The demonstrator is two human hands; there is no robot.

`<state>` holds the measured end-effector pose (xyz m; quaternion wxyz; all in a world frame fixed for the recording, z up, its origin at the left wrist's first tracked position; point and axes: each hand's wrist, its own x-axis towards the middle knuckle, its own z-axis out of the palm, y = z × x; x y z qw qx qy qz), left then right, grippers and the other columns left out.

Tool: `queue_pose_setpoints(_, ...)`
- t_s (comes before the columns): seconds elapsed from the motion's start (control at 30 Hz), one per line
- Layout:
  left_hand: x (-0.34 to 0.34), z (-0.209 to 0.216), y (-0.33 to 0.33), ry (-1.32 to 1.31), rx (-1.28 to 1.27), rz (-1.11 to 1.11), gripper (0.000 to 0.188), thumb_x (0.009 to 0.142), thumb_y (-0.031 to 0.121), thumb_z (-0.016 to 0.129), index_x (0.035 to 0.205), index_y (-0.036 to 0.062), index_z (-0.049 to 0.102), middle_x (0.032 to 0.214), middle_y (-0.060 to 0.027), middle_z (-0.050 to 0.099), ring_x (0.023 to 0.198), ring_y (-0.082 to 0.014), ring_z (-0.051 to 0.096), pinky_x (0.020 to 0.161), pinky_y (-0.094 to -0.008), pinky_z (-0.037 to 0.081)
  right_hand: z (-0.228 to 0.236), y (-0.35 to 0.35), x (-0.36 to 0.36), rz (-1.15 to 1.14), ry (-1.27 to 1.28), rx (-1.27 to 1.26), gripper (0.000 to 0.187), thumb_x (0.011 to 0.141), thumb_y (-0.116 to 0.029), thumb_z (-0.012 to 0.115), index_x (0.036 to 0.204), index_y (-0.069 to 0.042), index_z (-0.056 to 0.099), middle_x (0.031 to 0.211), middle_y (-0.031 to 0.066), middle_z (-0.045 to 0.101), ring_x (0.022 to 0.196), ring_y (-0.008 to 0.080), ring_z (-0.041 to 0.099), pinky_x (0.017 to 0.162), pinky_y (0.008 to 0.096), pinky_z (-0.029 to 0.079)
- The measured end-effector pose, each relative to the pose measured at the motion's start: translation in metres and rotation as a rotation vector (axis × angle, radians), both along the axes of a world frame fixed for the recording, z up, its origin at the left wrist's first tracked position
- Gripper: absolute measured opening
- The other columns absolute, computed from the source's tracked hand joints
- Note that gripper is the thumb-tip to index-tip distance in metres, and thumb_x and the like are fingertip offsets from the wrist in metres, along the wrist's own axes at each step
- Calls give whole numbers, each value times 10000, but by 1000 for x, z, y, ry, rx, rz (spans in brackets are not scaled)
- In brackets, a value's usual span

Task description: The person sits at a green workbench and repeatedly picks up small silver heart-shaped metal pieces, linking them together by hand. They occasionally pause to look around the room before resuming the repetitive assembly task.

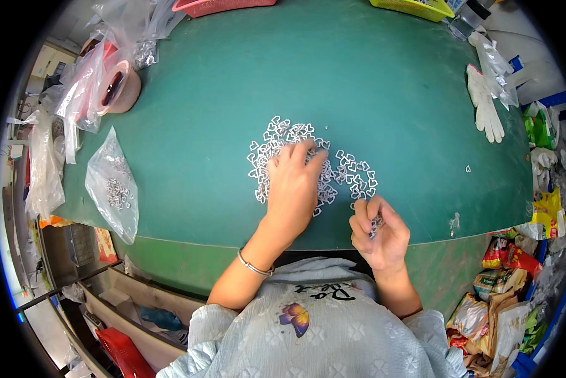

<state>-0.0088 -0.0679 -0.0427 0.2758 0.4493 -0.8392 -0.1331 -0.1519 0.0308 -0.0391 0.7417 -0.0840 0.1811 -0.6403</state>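
Note:
Many small silvery heart-shaped metal rings (261, 151) lie in a loose pile on the green table, with a thinner spread of them (362, 178) to the right. My left hand (294, 183) reaches over the middle of the pile, palm down, its fingers apart and bent onto the pieces; it covers part of the heap. At the table's near edge, my right hand (381, 232) is turned partly palm up. Its fingers curl around several heart-shaped metal rings (375, 225), which show between fingers and palm.
A clear plastic bag (114, 189) with small metal pieces lies at left, below a pink tub (127, 91) and crumpled plastic bags (84, 88). A white glove (483, 107) rests at right. Pink (220, 6) and yellow-green (415, 7) trays stand at the far edge.

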Motion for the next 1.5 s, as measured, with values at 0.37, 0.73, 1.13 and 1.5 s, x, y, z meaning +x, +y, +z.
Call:
queue_pose_setpoints(0.37,6,13,-6,90,170,-33,167,671,11,667,817,43,592,900,-35,518,862,-217,472,749,-347,322,9,-37,-23,21,-61,197,163,892,-177,443,816,-36,471,694,46,419,501,112,365,382,208,250)
queue_pose_setpoints(0.73,18,33,-11,622,940,73,124,776,10,636,895,-6,602,947,-76,621,747,-151,586,709,-264,465,19,-62,-15,32,342,261,142,886,-101,504,938,14,568,606,-27,400,471,40,345,388,187,236)
queue_pose_setpoints(1.13,17,47,1,1536,1608,-180,184,882,110,525,989,-29,580,910,-64,604,846,-121,570,794,-270,463,41,-60,5,-16,726,27,158,813,-33,608,965,4,623,711,-10,555,540,21,433,448,161,324)
queue_pose_setpoints(1.5,20,62,7,1574,1579,-155,178,880,84,516,1005,-28,575,981,-102,612,905,-156,591,852,-294,467,57,-55,10,-85,792,7,116,817,3,580,925,29,610,763,46,600,522,23,448,429,171,325)
